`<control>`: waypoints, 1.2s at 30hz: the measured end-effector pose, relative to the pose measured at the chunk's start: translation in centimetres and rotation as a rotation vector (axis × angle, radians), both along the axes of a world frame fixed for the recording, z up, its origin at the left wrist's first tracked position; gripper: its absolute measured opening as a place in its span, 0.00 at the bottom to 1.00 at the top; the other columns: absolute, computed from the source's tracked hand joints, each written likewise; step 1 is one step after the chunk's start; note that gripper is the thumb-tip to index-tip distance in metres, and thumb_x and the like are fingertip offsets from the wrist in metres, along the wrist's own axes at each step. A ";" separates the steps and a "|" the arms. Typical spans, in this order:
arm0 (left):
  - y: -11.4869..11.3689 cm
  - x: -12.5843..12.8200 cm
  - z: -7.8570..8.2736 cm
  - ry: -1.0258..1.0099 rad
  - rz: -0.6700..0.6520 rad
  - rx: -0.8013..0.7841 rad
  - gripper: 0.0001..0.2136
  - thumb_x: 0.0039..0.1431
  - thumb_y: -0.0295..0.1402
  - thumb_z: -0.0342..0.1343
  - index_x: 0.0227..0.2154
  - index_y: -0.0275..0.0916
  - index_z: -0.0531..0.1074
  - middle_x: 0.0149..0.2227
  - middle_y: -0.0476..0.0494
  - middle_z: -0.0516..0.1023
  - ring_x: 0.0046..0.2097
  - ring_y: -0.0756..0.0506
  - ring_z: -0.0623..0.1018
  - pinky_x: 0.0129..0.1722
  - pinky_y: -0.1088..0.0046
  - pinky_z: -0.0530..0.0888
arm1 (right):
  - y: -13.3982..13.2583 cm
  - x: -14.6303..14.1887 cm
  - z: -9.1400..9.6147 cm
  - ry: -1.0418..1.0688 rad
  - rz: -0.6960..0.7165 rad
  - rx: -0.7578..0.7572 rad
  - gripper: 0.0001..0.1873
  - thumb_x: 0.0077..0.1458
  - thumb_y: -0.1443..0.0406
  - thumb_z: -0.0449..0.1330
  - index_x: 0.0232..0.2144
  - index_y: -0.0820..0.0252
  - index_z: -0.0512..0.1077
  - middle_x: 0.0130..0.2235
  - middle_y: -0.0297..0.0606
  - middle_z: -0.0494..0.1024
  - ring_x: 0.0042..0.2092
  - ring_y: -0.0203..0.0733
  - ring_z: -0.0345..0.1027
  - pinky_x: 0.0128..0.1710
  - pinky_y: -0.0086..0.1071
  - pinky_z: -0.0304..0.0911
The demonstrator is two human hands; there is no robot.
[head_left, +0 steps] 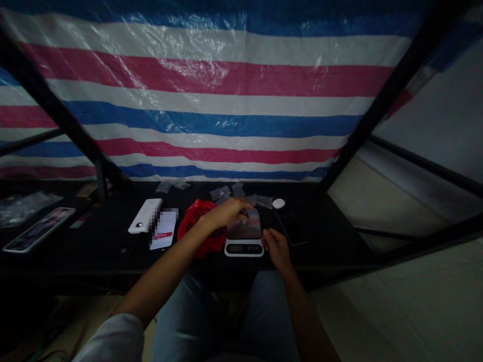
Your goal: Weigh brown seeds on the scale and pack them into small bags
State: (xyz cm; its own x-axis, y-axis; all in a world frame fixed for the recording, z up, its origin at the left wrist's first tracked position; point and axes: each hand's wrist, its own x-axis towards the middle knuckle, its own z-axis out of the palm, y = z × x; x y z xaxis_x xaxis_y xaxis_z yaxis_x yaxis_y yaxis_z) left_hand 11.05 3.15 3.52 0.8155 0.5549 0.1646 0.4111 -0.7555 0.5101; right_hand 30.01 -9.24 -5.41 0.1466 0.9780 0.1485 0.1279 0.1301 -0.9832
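A digital kitchen scale [244,230] with a metal plate and a white front panel stands near the table edge. My left hand [231,212] is over its plate, fingers bent together around something small and dark that I cannot make out. Left of the scale, partly under my left forearm, sits an open red plastic bag [187,226] with small dark contents. At the scale's right front corner rests my right hand [277,246], its fingers curled closed; whatever they hold, if anything, is hidden.
Several small clear plastic bags [221,192] lie along the back. A white oval object [278,203] and a dark flat tablet-like object [292,229] are at the right. Leftward are a lit phone [164,231], a white device [146,215] and another phone [39,230]. A striped tarp [226,120] hangs behind.
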 end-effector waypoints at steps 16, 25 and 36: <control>3.0 -0.9 -2.0 0.098 0.139 -0.002 0.12 0.59 0.22 0.58 0.44 0.37 0.79 0.46 0.42 0.84 0.49 0.44 0.82 0.51 0.71 0.74 | 0.0 0.1 -0.1 -0.005 -0.003 0.016 0.28 0.60 0.44 0.55 0.18 0.57 0.66 0.19 0.30 0.64 0.22 0.35 0.56 0.25 0.31 0.54; 2.8 -1.5 -1.9 0.135 0.157 0.009 0.17 0.59 0.23 0.56 0.50 0.38 0.77 0.48 0.40 0.84 0.51 0.42 0.81 0.52 0.69 0.73 | 0.0 0.1 0.1 0.005 -0.002 0.007 0.28 0.60 0.44 0.55 0.18 0.57 0.66 0.19 0.30 0.64 0.22 0.35 0.56 0.25 0.30 0.55; 1.2 -1.9 -1.5 -0.020 0.229 -0.030 0.13 0.62 0.25 0.54 0.49 0.36 0.75 0.47 0.40 0.83 0.49 0.45 0.82 0.51 0.70 0.75 | 1.5 0.1 -0.5 -0.126 -0.183 0.143 0.12 0.59 0.55 0.59 0.32 0.57 0.74 0.29 0.36 0.75 0.31 0.41 0.67 0.33 0.33 0.62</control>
